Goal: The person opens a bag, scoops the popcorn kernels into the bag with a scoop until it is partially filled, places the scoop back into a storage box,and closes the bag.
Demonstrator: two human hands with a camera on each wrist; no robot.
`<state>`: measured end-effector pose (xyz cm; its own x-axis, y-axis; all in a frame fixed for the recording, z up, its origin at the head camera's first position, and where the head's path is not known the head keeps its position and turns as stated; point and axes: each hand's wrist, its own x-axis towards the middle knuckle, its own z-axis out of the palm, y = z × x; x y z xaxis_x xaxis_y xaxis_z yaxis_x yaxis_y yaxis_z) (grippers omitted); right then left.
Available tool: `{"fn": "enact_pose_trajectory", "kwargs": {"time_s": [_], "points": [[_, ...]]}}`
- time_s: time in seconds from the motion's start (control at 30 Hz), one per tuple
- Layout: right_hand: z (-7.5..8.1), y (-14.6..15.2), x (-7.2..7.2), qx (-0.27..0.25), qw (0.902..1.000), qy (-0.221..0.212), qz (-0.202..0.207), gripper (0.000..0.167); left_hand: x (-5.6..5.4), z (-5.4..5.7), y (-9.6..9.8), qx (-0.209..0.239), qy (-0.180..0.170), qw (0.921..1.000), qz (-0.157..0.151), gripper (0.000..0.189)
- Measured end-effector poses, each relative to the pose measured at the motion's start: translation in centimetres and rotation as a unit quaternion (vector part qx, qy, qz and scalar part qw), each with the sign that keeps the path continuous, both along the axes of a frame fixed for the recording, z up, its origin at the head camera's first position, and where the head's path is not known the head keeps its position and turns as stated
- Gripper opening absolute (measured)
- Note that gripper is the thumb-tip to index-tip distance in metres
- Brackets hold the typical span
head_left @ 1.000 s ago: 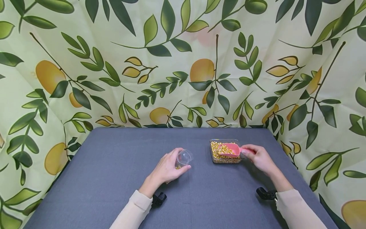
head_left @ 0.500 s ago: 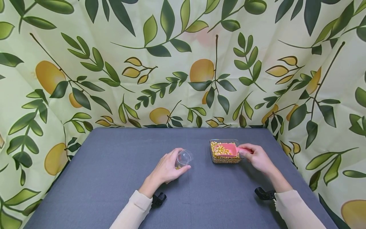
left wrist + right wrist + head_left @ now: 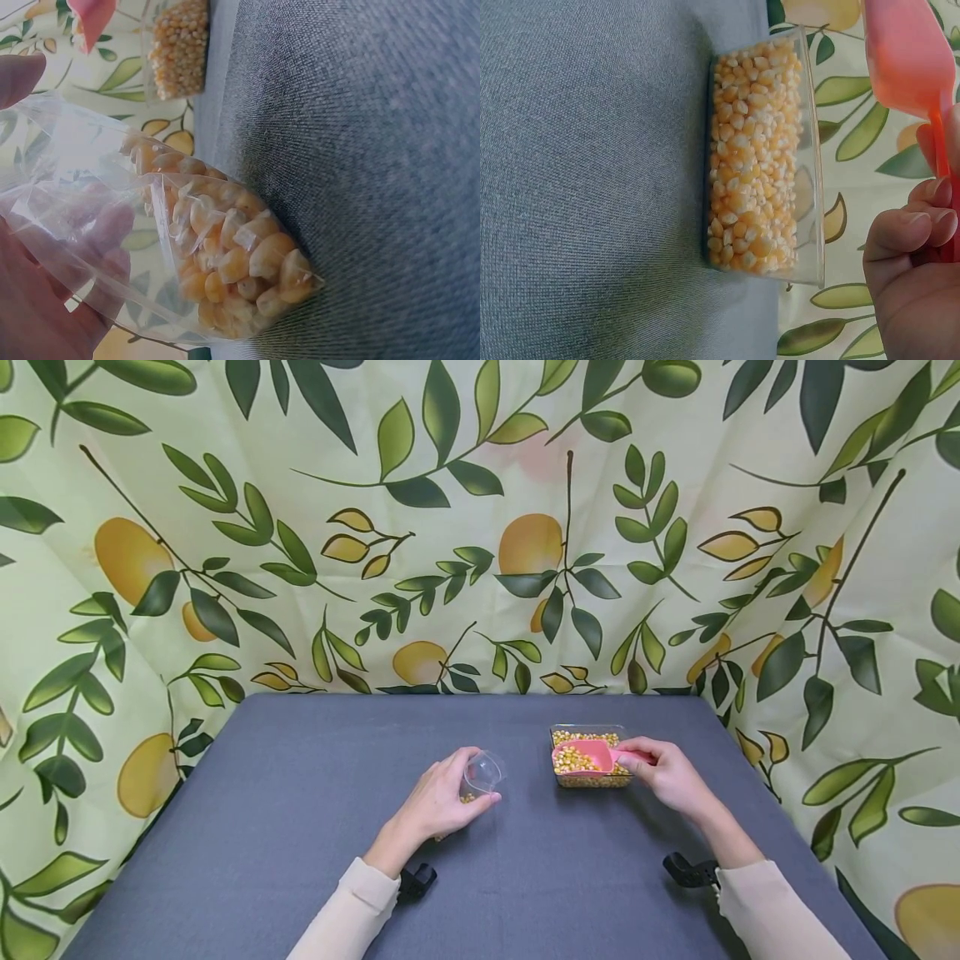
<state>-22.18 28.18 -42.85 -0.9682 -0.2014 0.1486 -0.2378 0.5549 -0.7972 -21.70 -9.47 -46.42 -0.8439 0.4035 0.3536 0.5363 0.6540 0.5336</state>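
My left hand [image 3: 441,795] holds a clear plastic bag [image 3: 97,161] by its upper part, its mouth spread round between thumb and fingers. Corn kernels [image 3: 240,255] fill the bag's lower end, which rests on the cloth. In my right hand [image 3: 667,774] is the handle of a pink scoop [image 3: 594,757], heaped with kernels. The scoop is raised over a clear rectangular container [image 3: 810,172] of corn kernels [image 3: 754,157]; the right wrist view shows it above the container's rim. Most of the bag is hidden behind the left hand in the head view.
A grey-blue cloth covers the table [image 3: 300,793]. Behind it and at both sides hangs a leaf-and-fruit patterned curtain [image 3: 450,568]. Black wrist bands [image 3: 692,870] sit on both forearms.
My right hand has lifted the loaded scoop out of the kernels and shifted it left across the container. The left hand and the bag have stayed where they were.
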Motion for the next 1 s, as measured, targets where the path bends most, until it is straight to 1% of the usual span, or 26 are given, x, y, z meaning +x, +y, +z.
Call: {"fn": "enact_pose_trajectory", "kwargs": {"time_s": [0.1, 0.27, 0.33, 0.63, 1.0], "points": [[0.1, -0.2, 0.1, -0.004, 1.0, -0.004, 0.0, 0.023, 0.0, 0.0, 0.0, -0.001, 0.001, 1.0, 0.002, 0.068], [0.2, -0.9, 0.3, -0.016, 0.9996, 0.016, 0.019, 0.019, 0.0, 0.1, 0.0, 0.001, -0.003, 1.0, 0.001, 0.068], [0.1, -1.3, 0.4, -0.016, 0.9992, 0.023, 0.028, 0.019, 0.0, 0.1, 0.0, 0.0, -0.005, 1.0, 0.001, 0.069], [-0.5, -2.8, 0.3, -0.005, 0.9985, 0.036, 0.04, 0.017, 0.0, 0.1, 0.0, 0.0, -0.015, 0.9999, -0.002, 0.069], [-1.1, -4.3, 0.1, -0.024, 0.9958, 0.063, 0.062, 0.014, 0.0, 0.0, 0.1, -0.003, -0.006, 1.0, 0.001, 0.068]]}}
